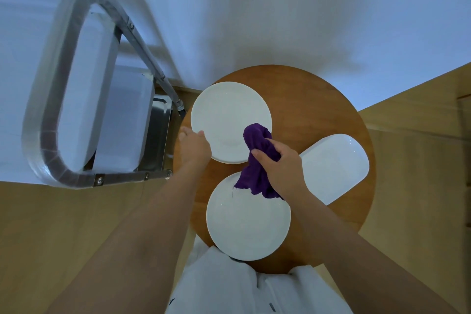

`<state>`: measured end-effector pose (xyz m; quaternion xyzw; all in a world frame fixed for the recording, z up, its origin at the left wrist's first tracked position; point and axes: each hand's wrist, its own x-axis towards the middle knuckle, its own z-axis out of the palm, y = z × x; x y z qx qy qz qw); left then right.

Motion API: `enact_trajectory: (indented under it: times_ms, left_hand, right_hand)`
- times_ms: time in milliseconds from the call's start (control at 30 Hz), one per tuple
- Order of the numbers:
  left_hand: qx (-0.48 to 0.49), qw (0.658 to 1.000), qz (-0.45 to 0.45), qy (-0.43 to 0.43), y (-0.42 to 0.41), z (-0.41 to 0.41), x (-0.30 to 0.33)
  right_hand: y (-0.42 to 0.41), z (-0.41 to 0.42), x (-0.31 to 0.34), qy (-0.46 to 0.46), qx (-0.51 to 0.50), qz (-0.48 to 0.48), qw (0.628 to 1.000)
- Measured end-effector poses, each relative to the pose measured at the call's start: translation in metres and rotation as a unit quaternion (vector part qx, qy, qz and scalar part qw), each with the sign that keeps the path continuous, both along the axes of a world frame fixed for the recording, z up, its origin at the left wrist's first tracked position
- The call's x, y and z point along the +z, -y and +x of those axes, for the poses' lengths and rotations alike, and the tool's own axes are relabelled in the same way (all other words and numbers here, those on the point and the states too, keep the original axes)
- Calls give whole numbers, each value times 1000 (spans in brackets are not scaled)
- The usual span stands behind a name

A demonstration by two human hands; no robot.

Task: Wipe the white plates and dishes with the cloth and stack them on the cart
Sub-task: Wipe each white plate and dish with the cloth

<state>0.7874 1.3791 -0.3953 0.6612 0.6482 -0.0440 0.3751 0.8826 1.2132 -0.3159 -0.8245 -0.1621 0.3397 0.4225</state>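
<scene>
Head view: we see the left hand (194,146) gripping the rim of the far round plate (229,120) on the round wooden desk (318,99). Right hand (281,166) clutches the bunched purple cloth (257,160) against that plate; a second round plate (248,222) and oblong dish (334,166) lie nearby.

Left hand (195,146) grips something, fingers apparently curled; right hand (281,164) fisted, both arms extended.

You have two round white plates: one (230,120) at the centre of the frame, one (248,224) below it. One long white oblong dish (336,166) lies to the right of centre. One purple cloth (257,158) sits between them. All rest on one round wooden worktop (318,99). One metal cart (102,99) stands at the left. Two hands show: left hand (195,146), right hand (283,166).
</scene>
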Motion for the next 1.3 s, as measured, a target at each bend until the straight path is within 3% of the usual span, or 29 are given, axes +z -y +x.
enact_trajectory:
  times_ms: [167, 267, 367, 600, 833, 1300]
  left_hand:
    - [-66, 992, 38, -96, 6, -6, 0]
    - [-75, 996, 34, -44, 7, -8, -2]
    - [-16, 1000, 13, 17, 5, -1, 4]
    - [-2, 1000, 13, 19, 5, -3, 8]
    - [-45, 996, 74, 12, 2, -5, 14]
    - [-125, 983, 45, -130, -19, 6, 26]
  right_hand:
    - [1, -1, -2, -7, 4, -7, 1000]
    - [0, -3, -2, -8, 5, -10, 1000]
    - [0, -4, -3, -6, 7, -11, 1000]
    - [0, -3, -5, -11, 7, -16, 1000]
    - [3, -2, -8, -20, 0, -19, 1000]
    - [2, -2, -12, -14, 4, -25, 1000]
